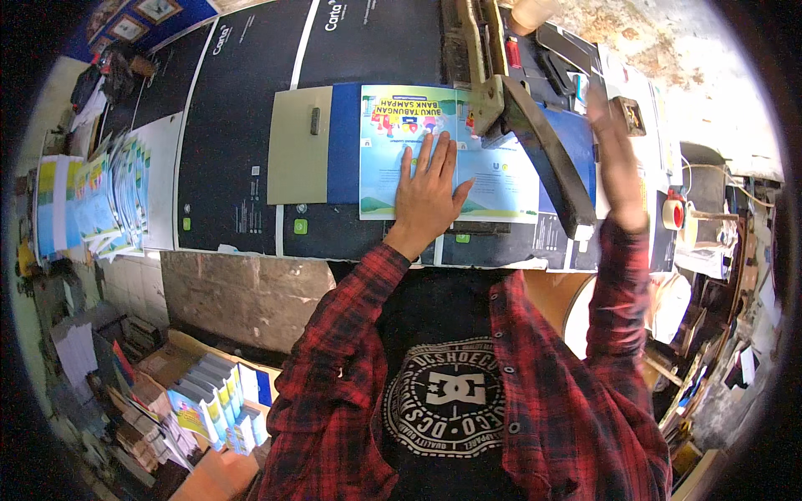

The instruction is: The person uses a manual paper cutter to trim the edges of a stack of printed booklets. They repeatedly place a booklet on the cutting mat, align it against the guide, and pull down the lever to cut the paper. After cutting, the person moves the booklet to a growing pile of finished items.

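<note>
My left hand (430, 185) lies flat with fingers spread on a light blue printed booklet cover (391, 185), pressing it to the dark table. The cover's right part runs beneath the black curved lever (553, 163) of a paper cutter (491, 96). A grey-green board (292, 163) with a blue strip (344, 146) lies against the cover's left side, and a small dark block (315, 121) sits on the board. To the right of the lever, my right hand (618, 171) is raised and blurred by motion; its fingers look stretched out, and nothing shows in them.
A fanned pile of printed booklets (125, 200) lies at the table's left end. Beyond the cutter are a red lighter (513, 52) and a phone (564, 43). A tape roll (673, 214) sits at the right edge. More booklets (213, 397) are stacked low at left.
</note>
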Tool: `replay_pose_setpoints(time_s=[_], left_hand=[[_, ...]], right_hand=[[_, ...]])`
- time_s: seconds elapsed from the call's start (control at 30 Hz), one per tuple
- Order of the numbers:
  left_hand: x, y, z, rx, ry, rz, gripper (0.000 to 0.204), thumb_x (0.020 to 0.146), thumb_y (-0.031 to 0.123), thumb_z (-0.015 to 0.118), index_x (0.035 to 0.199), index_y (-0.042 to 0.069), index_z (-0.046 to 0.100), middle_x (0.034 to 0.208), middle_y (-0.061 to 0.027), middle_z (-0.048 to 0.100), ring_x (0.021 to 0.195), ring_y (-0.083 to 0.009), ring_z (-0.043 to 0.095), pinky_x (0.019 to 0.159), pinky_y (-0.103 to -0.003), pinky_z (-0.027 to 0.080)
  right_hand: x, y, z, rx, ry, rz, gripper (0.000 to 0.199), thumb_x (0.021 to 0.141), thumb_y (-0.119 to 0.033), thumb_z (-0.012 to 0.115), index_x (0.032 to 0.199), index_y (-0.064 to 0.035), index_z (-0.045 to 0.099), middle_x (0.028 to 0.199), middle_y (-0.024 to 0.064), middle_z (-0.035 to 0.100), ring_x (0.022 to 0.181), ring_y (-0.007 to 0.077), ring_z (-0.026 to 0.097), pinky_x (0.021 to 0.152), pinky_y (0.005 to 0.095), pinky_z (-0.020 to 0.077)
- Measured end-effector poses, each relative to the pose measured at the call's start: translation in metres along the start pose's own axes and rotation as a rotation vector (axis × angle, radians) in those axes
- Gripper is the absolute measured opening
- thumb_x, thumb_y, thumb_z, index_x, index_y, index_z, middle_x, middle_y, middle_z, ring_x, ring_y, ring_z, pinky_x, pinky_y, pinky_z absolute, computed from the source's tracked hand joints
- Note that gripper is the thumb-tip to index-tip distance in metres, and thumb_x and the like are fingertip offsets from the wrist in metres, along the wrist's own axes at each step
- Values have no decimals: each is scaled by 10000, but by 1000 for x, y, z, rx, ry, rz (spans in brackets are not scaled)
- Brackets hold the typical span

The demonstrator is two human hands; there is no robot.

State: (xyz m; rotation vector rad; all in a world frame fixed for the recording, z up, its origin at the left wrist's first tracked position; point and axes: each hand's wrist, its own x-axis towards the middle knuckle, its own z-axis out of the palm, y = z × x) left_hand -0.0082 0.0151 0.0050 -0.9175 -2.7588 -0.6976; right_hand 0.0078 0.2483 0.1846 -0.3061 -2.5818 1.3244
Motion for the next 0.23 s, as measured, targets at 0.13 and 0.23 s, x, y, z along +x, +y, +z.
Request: replay_pose_setpoints(time_s=[0.13,0.23], left_hand=[[-2,-2,-3,45,-16,-14,669,962,478,500,1438,11,435,1550,-154,355,1453,-341,278,1157,-568,207],[2,0,-3,43,-21,-10,669,960,480,501,1442,20,433,1555,-152,347,1456,-342,272,1161,-565,201]], right_hand=[[0,-93,11,-354,-276,-410,478,995,-313,450,1403,-64,476,1404,289,460,1233,408,534,1042,417,414],[-15,-82,36,-565,-362,-326,723,942,-512,537,1517,-145,297,1491,312,342,1352,466,390,1133,443,328]])
